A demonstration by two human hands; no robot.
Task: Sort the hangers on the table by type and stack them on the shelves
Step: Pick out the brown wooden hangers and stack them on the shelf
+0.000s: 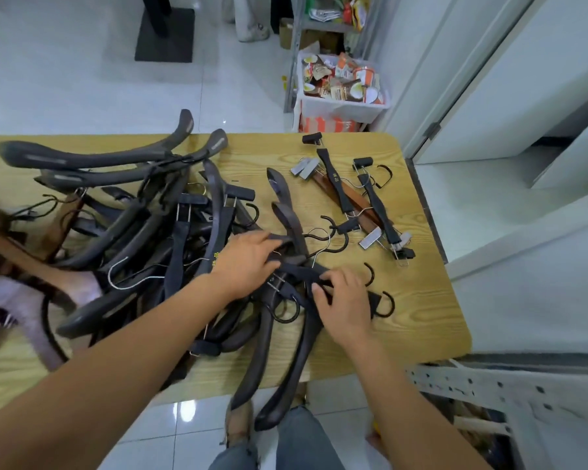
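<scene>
A tangled pile of dark coat hangers [143, 215] covers the left and middle of the wooden table [421, 300]. A smaller group of clip hangers [357, 201], black and brown, lies apart at the far right. My left hand [248, 257] lies on the pile's right edge, its fingers on a dark hanger arm [287, 215]. Just to the right, my right hand [345, 301] pinches a black clip hanger [302, 274] between thumb and fingers. Two long dark hangers [279, 361] stick out over the near table edge.
A grey metal shelf frame [489, 385] stands at the lower right beside the table. Beyond the far table edge are a white bin of packets [343, 106] and a metal rack [333, 15]. A black stand base [165, 35] sits on the tiled floor.
</scene>
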